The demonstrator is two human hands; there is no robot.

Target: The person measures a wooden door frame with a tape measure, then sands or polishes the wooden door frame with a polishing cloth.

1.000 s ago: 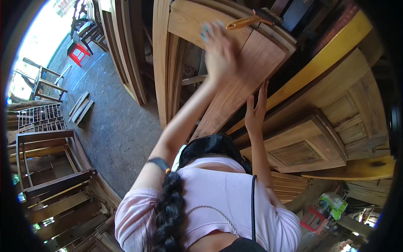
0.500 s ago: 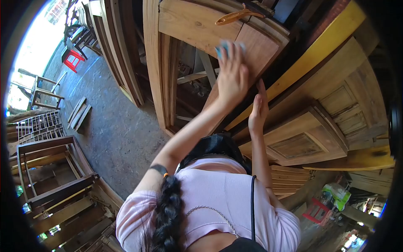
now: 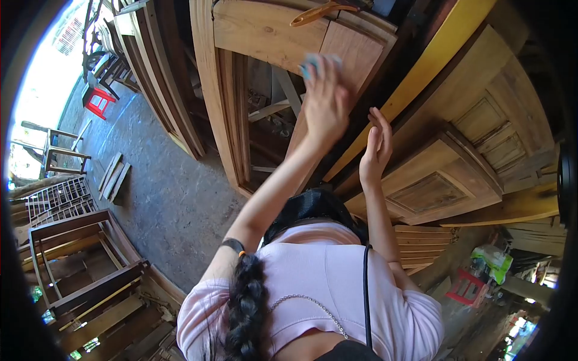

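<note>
My left hand (image 3: 326, 107) is closed over a small blue item (image 3: 308, 65), blurred by motion, and presses it on the reddish-brown end board of a wooden frame (image 3: 268, 27). The frame leans upright, with an opening through its middle. My right hand (image 3: 377, 150) is raised beside the frame's right edge, fingers loosely bent and apart, holding nothing. It is nearest to a long yellow plank (image 3: 421, 78). At the frame's top lies a brown wooden-handled tool (image 3: 313, 13), its far end unclear.
Carved door panels (image 3: 433, 186) lean on the right, near a red stool (image 3: 466, 287) and a green-white bag (image 3: 492, 263). To the left stand more frames (image 3: 159, 78), another red stool (image 3: 98, 102), loose slats (image 3: 113, 177) and a wooden frame structure (image 3: 84, 259).
My left hand has moved slightly down and left relative to the board, still on the blue item. My right hand has come away from the frame's edge, and the view has shifted slightly.
</note>
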